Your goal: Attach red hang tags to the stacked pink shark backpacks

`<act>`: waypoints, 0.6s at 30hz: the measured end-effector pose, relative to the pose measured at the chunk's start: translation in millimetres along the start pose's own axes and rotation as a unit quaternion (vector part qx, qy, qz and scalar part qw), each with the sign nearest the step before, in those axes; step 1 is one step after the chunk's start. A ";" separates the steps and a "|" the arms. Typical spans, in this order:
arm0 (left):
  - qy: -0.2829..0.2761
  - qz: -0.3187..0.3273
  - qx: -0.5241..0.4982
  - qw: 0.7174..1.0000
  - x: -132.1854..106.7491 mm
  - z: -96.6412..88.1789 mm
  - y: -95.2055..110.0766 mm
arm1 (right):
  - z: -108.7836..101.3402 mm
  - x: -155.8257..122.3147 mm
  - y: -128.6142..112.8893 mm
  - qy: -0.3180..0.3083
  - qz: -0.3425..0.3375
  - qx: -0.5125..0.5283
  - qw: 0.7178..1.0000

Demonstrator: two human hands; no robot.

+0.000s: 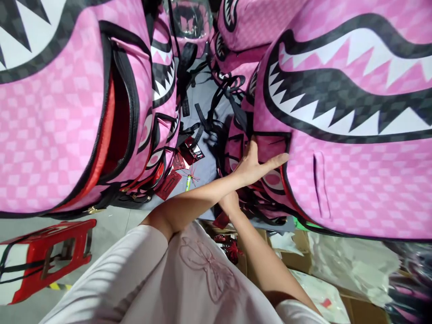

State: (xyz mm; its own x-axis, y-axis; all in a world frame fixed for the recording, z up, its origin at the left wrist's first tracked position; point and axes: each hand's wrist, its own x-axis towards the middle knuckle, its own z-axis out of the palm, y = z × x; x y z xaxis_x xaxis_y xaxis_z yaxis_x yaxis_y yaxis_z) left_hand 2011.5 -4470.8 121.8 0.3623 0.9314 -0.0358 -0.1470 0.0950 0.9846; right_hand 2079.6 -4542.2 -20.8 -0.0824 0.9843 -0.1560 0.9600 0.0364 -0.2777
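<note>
My left hand reaches across to the right and lies against the side of a pink checkered backpack with a shark-mouth print. Two of its digits are stretched wide apart; its other fingers are hidden. Below that forearm, my right hand is bent at the wrist, close to the lower side of the same row of backpacks. Its fingers are out of sight, so what it holds cannot be made out. A dark red tag hangs just under it.
At left stands another pink backpack, its red-lined side unzipped. Between the rows, black straps, red tags and a small yellow-green tube lie on the grey table. A red stool and cardboard boxes are below.
</note>
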 end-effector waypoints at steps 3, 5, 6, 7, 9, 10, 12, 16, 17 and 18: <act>-0.049 0.058 0.035 0.996 5.8 -27.4 -15.3 | 18.9 19.3 -26.8 -0.021 0.005 0.015 1.000; -0.042 0.067 0.096 0.992 2.4 -55.8 -30.9 | 32.1 29.9 -42.3 -0.022 0.010 0.019 1.000; -0.019 0.070 0.147 0.987 -3.1 -73.0 -40.5 | 38.1 34.5 -49.1 -0.020 0.012 0.021 1.000; 0.012 0.067 0.214 0.975 -11.2 -91.5 -51.6 | 43.5 38.6 -55.3 -0.014 0.011 0.023 1.000; 0.075 0.013 0.382 0.921 -32.8 -129.2 -77.6 | 52.4 45.9 -65.5 0.004 -0.001 0.025 1.000; 0.089 -0.042 0.469 0.878 -44.3 -146.4 -91.8 | 55.9 49.2 -69.6 0.013 -0.011 0.024 1.000; 0.060 -0.114 0.565 0.815 -63.8 -173.3 -119.7 | 61.7 55.3 -76.0 0.018 -0.027 0.014 0.999; -0.017 -0.113 0.599 0.793 -73.9 -192.8 -155.6 | 68.2 64.3 -81.6 -0.016 -0.014 -0.012 1.000; -0.025 -0.109 0.605 0.789 -71.3 -192.8 -158.6 | 68.5 65.5 -81.6 -0.022 -0.015 -0.017 1.000; -0.029 -0.107 0.610 0.785 -67.9 -192.2 -159.5 | 68.2 66.1 -81.0 -0.026 -0.019 -0.022 0.999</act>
State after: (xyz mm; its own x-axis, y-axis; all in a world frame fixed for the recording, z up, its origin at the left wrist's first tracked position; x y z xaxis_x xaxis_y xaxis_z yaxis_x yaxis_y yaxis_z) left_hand 1833.5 -4481.6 -65.7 0.3061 0.9187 -0.2497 0.8998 -0.1936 0.3909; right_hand 1978.2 -4491.8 -73.3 -0.1308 0.9720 -0.1951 0.9665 0.0812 -0.2433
